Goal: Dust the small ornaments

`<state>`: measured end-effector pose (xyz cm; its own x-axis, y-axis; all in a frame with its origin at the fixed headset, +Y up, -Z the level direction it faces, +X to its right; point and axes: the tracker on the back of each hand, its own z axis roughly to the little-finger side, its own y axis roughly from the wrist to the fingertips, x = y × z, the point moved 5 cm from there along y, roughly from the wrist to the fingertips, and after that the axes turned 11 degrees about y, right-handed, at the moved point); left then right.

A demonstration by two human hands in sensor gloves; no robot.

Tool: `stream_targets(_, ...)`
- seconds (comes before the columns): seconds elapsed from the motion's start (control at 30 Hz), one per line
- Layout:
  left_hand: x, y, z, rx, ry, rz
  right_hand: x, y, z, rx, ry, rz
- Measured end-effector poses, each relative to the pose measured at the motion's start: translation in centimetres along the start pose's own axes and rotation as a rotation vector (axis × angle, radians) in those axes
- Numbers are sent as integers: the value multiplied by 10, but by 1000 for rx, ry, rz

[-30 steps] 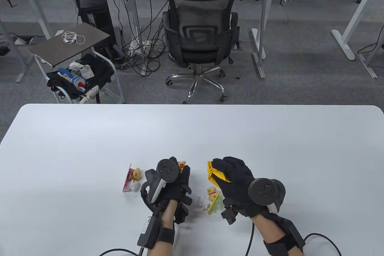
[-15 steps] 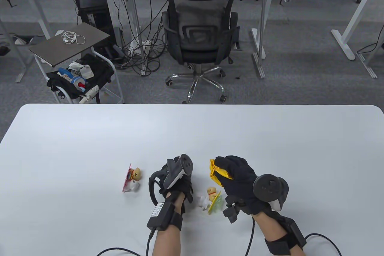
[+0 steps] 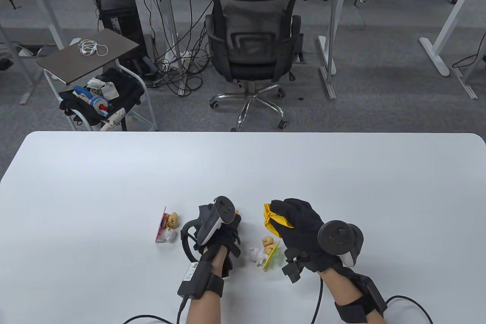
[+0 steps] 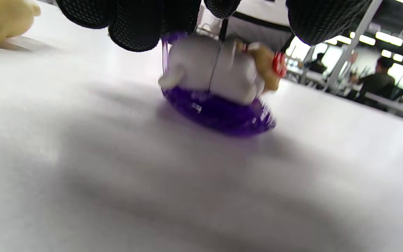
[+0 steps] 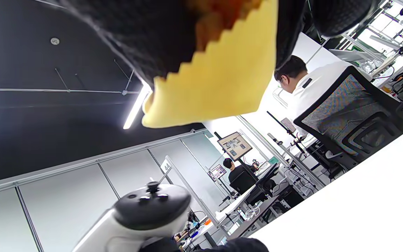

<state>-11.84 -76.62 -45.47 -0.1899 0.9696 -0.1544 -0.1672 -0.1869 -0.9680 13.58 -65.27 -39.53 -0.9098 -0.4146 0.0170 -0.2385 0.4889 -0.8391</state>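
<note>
Three small bear ornaments are on the white table point(image 3: 114, 172). My left hand point(image 3: 222, 225) grips one on a purple base point(image 4: 219, 87), tilted, with the base edge touching the table; in the table view the hand hides most of it. A bear with a pink backing point(image 3: 167, 224) lies to the left. A bear with a yellow-green backing point(image 3: 267, 250) lies between my hands. My right hand point(image 3: 296, 221) holds a bunched yellow cloth point(image 3: 274, 217), also seen in the right wrist view point(image 5: 219, 77), just above and beyond that bear.
The table's far edge point(image 3: 250, 132) is well beyond the hands. Past it are an office chair point(image 3: 252, 50) with a seated person and a small cart point(image 3: 98, 84) at the left. Cables trail from both wrists at the near edge.
My left hand has rolled and its tracker swung, then shifted a little left and back, still on the purple-based bear. My right hand and the cloth have barely moved.
</note>
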Motion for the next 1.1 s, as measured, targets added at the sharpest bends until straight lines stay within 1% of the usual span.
stream_targets(0.03, 4, -3, 5, 2, -43, 4, 0, 0, -1, -3, 3, -2)
stream_targets(0.1, 15, -9, 13, 2, -91, -23, 0, 0, -3, -11, 3, -2)
stream_targets(0.23, 39, -20, 36, 38, -103, -111, 2, -1, -6, -21, 2, -7)
stream_targets(0.33, 58, -26, 63, 124, -90, -227, 4, -1, -6, -23, -7, -14)
stream_targets(0.4, 63, -25, 80, 190, -63, -259, 5, -1, -5, -22, -9, -20)
stream_targets(0.43, 62, -23, 90, 234, -45, -254, 6, -1, -5, -21, -10, -23)
stream_targets(0.47, 60, -20, 101, 281, -32, -228, 7, -1, -5, -21, -12, -27)
stream_targets(0.53, 51, -15, 116, 356, -12, -149, 9, -1, -5, -21, -16, -32)
stream_targets(0.57, 44, -11, 125, 396, -6, -91, 10, -1, -5, -22, -20, -36)
stream_targets(0.6, 38, -9, 132, 422, -9, -56, 11, -2, -5, -22, -22, -39)
stream_targets(0.67, 29, -7, 141, 437, -21, -19, 12, -2, -3, -20, -30, -45)
stream_targets(0.9, 6, -1, 154, 447, -62, 13, 16, -2, 1, -7, -46, -57)
stream_targets(1.0, 2, 1, 155, 444, -81, 16, 18, -2, 5, 4, -55, -65)
stream_targets(1.1, 4, 1, 156, 440, -81, -6, 20, -3, 7, 8, -65, -75)
